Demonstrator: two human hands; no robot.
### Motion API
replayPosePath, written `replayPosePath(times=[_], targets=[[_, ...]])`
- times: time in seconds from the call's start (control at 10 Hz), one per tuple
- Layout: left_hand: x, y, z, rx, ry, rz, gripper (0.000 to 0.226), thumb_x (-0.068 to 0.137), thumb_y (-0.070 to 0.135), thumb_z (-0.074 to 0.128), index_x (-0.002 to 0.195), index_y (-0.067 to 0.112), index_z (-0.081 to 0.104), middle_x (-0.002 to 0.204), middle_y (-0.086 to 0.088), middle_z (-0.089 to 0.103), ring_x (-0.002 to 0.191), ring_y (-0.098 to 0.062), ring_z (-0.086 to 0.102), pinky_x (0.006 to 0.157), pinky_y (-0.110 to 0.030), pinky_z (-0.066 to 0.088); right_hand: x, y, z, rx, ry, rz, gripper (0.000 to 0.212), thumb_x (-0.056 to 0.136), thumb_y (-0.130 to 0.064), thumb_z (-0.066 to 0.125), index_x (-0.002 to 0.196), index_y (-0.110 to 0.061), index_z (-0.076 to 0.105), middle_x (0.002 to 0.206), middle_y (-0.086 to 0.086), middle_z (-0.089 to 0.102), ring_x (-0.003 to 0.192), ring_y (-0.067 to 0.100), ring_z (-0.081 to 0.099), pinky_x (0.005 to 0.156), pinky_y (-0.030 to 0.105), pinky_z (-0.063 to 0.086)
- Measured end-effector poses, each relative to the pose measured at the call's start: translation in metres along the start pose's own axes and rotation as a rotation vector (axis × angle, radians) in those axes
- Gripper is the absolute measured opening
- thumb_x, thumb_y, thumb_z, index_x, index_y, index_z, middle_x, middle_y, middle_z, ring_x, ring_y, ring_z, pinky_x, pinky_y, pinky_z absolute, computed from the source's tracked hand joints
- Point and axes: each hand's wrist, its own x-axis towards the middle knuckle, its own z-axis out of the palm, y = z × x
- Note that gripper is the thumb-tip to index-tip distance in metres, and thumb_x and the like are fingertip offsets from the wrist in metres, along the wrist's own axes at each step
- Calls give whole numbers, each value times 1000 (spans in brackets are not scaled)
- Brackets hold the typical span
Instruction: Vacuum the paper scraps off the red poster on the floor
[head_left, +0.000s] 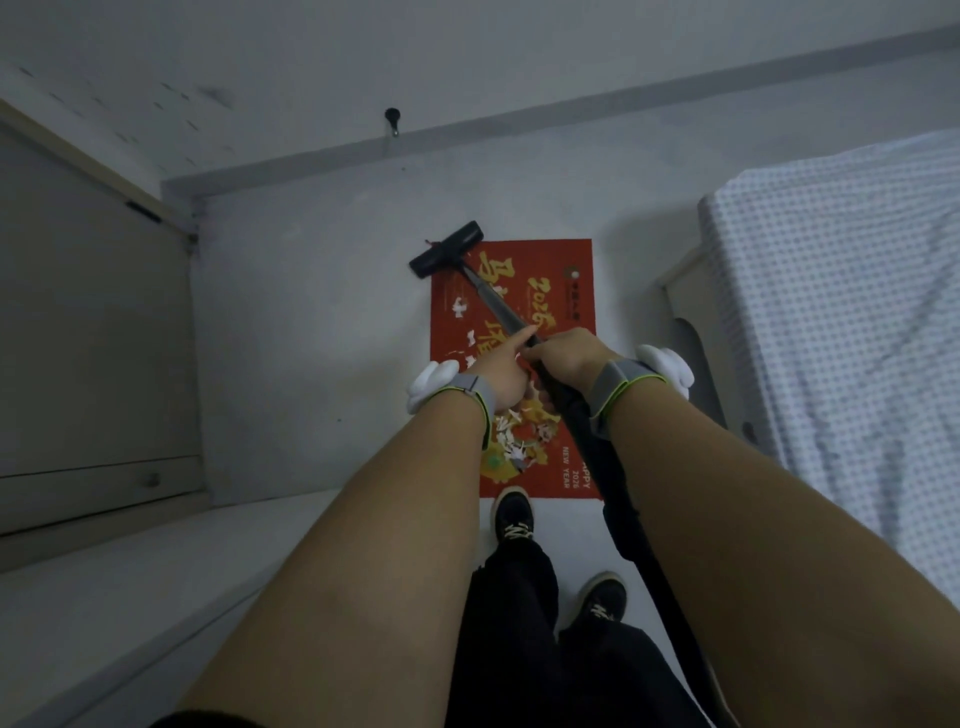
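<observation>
The red poster (540, 291) lies flat on the pale floor (311, 312), near the wall and just beside the foot of a bed. Gold characters and "2026" are printed on it. White paper scraps (511, 439) are heaped on the near part of the sheet, below the wrists, and a few single bits (460, 307) lie further up its left side.

The black vacuum head (445, 250) sits at the poster's far left corner, partly on the red sheet and partly on the bare floor. Its dark tube (493, 301) runs back from the head to the person's hands, and a black hose (631, 519) goes on from there past the right forearm.

The right hand (569, 356) grips the tube, its fingers curled round it. The left hand (501, 376) is just beside it, with the forefinger stretched straight along the tube and touching it; how the other fingers lie cannot be told. Both wrists wear grey bands with green edging.

Two dark shoes (513, 514) stand at the poster's near edge, under black trousers. A blue-and-white checked bedcover (841, 322) fills the right side. At the left is a beige door (78, 322), and a small black doorstop (391, 115) sits on the wall beyond.
</observation>
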Motion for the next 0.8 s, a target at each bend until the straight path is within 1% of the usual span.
replayPosePath(times=[0.1, 0.2, 0.3, 0.4, 0.5, 0.6, 0.7, 0.8], targets=[[-8, 8, 2, 15, -98, -28, 71, 100, -2, 38, 156, 34, 13, 117, -18, 67, 61, -23, 50, 57, -37, 45, -7, 4, -5, 35, 5, 37, 32, 99, -23, 62, 79, 3, 63, 45, 12, 57, 42, 25, 54, 51, 35, 50], [-25, 21, 5, 6, -113, -38, 66, 101, -1, 39, 150, 39, 19, 111, -19, 68, 55, -20, 46, 53, -33, 46, -21, 11, -13, 37, 7, 58, 31, 100, -22, 61, 83, 3, 62, 42, 10, 55, 37, 23, 52, 44, 29, 49], [-40, 31, 15, -28, -193, -42, 64, 103, -2, 33, 156, 31, 15, 104, -18, 70, 56, -25, 53, 44, -26, 37, -36, 21, -23, 28, 27, 72, 31, 101, -18, 60, 77, 3, 60, 47, 12, 56, 34, 23, 50, 38, 26, 48], [-58, 37, 26, -69, -181, -55, 58, 105, 5, 31, 154, 34, 24, 116, -14, 68, 77, -26, 65, 40, -20, 44, -48, 39, -32, 18, 26, 70, 31, 100, -17, 61, 78, 4, 61, 42, 11, 58, 35, 24, 53, 38, 25, 48], [-67, 36, 40, -82, -178, -88, 58, 104, 9, 31, 152, 41, 28, 94, -4, 69, 86, -31, 70, 63, -36, 58, -55, 55, -37, 22, 7, 70, 27, 100, -18, 61, 87, 6, 61, 56, 15, 59, 41, 26, 55, 42, 28, 48], [-80, 34, 58, -113, -178, -109, 59, 103, 10, 32, 151, 44, 28, 90, -3, 68, 84, -32, 70, 72, -41, 59, -67, 71, -42, 45, -9, 67, 26, 100, -17, 59, 87, 5, 58, 62, 16, 56, 43, 25, 52, 39, 25, 47], [-99, 37, 75, -91, -171, -89, 56, 104, 12, 31, 151, 43, 26, 82, 0, 64, 61, -21, 63, 52, -29, 56, -78, 90, -49, 48, -17, 70, 28, 100, -18, 59, 84, 5, 58, 60, 16, 56, 43, 25, 53, 41, 27, 46], [-111, 36, 93, -94, -178, -98, 56, 104, 12, 32, 151, 41, 25, 104, -14, 70, 68, -25, 62, 60, -35, 58, -87, 106, -53, 55, -37, 88, 32, 102, -18, 56, 79, 3, 57, 51, 13, 56, 41, 24, 51, 42, 27, 46]])
